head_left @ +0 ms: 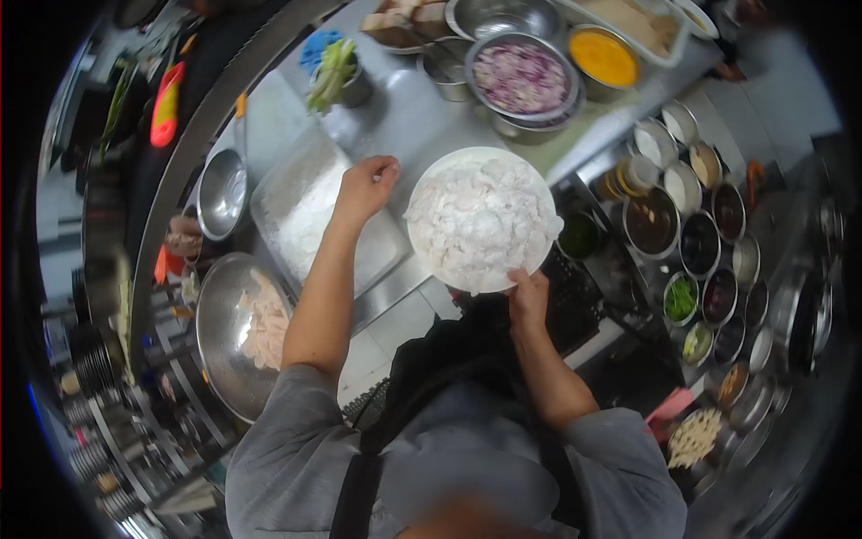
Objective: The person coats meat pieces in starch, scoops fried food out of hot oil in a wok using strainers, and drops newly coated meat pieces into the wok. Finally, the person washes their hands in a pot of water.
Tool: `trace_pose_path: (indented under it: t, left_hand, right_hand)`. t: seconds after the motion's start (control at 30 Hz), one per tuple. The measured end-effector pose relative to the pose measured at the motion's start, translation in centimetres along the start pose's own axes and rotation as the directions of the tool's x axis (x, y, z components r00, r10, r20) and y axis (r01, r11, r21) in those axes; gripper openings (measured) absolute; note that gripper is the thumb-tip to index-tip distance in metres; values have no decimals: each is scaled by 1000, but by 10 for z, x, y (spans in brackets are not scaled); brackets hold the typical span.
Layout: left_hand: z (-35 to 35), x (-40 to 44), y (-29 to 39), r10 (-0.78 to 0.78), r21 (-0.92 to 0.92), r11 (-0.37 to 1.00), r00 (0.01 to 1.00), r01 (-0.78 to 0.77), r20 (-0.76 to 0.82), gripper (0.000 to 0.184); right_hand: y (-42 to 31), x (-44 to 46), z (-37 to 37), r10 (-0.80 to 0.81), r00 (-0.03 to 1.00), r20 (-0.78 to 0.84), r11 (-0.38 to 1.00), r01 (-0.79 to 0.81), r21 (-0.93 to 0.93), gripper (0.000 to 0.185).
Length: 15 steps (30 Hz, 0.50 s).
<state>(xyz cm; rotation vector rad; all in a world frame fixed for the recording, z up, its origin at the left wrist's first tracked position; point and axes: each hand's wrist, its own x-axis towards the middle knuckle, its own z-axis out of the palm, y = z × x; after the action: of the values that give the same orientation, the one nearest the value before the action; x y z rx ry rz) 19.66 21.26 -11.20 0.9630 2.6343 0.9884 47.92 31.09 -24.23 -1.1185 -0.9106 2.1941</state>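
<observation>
Left hand: the hand (366, 186) is raised above the tray's far right corner, fingers curled in; whether the tips meet, I cannot tell. The forearm crosses over the tray.
Right hand: the hand (528, 298) is clamped on the near rim of the plate, wrist bent, forearm coming from the lower right.
Plate: the white round plate (473, 287) is in front of the person, right of the tray – its near part reaches past the counter edge.
Open room: bare counter (409, 112) extends beyond the left hand, up to the bowl of chopped onion (521, 79).
Textures: lumpy, powder-coated pieces (485, 216) heaped on the plate; fine white powder (310, 216) in the rectangular metal tray (361, 289); smooth pale meat strips (263, 325) in the round steel bowl (215, 328).
</observation>
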Motion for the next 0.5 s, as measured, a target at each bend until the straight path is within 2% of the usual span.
trace_pose_path:
  t: [0.03, 0.07, 0.1, 0.13, 0.17, 0.2, 0.23, 0.27, 0.33, 0.4, 0.47, 0.5]
  left_hand:
    - [12, 7, 1, -57, 46, 998, 992, 52, 115, 39]
    - [28, 8, 5, -22, 39, 999, 988, 16, 150, 39]
    - [45, 7, 13, -152, -77, 979, 923, 191, 352, 43]
    - [61, 8, 24, -240, -137, 918, 796, 373, 556, 47]
    - [73, -1, 44, -172, -196, 904, 743, 380, 646, 52]
    - [88, -10, 57, -133, -250, 894, 752, 373, 645, 51]
    - [105, -17, 72, -85, -297, 883, 746, 364, 661, 50]
    - [113, -28, 98, -41, -256, 923, 736, 287, 676, 49]
    - [148, -63, 135, 64, -323, 920, 728, 221, 682, 46]
    - [168, -115, 182, 216, -352, 929, 607, 113, 765, 47]
    - [222, -164, 216, 347, -419, 908, 519, 23, 781, 46]
    - [124, -121, 207, 319, -361, 932, 526, -25, 788, 46]
  right_hand:
    - [-6, -12, -9, 4, 1000, -20, 1000, -4, -18, 34]
    - [-13, -24, -20, 6, 999, -43, 999, -8, -35, 34]
    - [-15, -35, -33, -14, 996, -88, 1000, 13, -12, 34]
    - [-18, -46, -46, -59, 993, -101, 998, 62, 24, 32]
    - [-20, -59, -60, -111, 986, -125, 991, 119, 65, 30]
    - [-25, -73, -74, -143, 968, -206, 981, 166, 98, 30]
    - [-33, -87, -92, -131, 969, -208, 990, 138, 16, 29]
    - [-36, -102, -111, -124, 967, -225, 992, 115, -55, 28]
    - [-12, -133, -153, -254, 916, -310, 966, 254, -43, 26]
    - [6, -184, -185, -326, 827, -458, 915, 398, 69, 26]
    - [40, -219, -230, -364, 765, -531, 876, 475, 83, 27]
    - [25, -239, -121, -384, 729, -567, 861, 504, 64, 28]
